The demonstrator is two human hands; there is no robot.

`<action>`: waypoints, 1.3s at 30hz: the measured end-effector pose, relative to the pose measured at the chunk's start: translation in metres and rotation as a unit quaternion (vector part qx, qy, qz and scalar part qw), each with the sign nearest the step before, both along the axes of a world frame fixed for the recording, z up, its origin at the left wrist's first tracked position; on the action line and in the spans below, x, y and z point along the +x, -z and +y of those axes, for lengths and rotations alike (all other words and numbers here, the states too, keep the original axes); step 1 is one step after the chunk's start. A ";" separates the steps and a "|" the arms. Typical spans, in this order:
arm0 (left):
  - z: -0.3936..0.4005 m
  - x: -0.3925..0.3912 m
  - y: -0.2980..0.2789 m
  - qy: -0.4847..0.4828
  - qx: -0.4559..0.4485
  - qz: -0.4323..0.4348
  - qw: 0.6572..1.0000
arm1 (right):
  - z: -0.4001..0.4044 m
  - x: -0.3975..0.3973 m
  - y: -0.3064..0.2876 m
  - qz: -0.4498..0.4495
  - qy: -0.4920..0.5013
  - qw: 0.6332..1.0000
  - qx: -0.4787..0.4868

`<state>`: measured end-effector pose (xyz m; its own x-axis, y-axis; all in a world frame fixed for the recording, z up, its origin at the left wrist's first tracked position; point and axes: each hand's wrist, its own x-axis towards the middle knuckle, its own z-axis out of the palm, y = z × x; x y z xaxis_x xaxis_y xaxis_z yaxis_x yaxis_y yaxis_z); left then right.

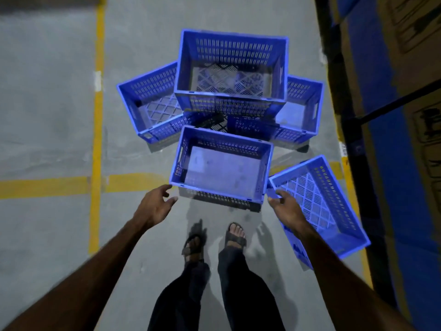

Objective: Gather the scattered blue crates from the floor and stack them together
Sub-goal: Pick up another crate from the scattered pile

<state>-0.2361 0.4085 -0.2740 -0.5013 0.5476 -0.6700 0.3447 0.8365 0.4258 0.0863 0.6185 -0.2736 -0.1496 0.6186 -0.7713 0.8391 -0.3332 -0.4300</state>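
Head view looks down on a grey concrete floor [47, 115] marked with yellow lines [99, 115]. Five blue crates sit in front of the person. The nearest crate [222, 168] stands upright just ahead of the feet, its solid bottom showing. The left hand [155, 206] hovers at the crate's near left corner, fingers loosely spread and gripping nothing; whether a fingertip touches the rim cannot be told. The right hand [285, 207] is at the near right corner, its fingers curled at the rim there, beside the tilted crate [319, 206] lying to the right. Beyond, a tall crate [230, 68] rises above a left crate [152, 106] and a right crate [300, 111]. Sandalled feet [235, 235] stand on the floor. Dark shelving [348, 115] with cardboard boxes [405, 44] runs along the right edge.
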 end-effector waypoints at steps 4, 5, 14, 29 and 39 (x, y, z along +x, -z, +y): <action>0.027 -0.014 0.074 -0.038 -0.019 0.009 0.999 | 0.032 -0.006 0.080 -0.013 -0.035 0.999 -0.005; 0.034 -0.018 0.090 -0.042 -0.023 0.010 0.999 | 0.040 -0.007 0.101 -0.017 -0.043 0.999 -0.006; 0.083 -0.071 0.223 -0.027 -0.029 0.039 0.998 | 0.098 -0.018 0.266 -0.038 -0.010 0.999 0.027; 0.099 -0.119 0.356 -0.163 -0.017 -0.019 0.986 | 0.149 -0.035 0.381 -0.076 0.040 0.992 0.094; 0.071 -0.118 0.294 -0.288 0.032 -0.045 0.956 | 0.131 -0.055 0.293 -0.019 0.069 0.986 0.149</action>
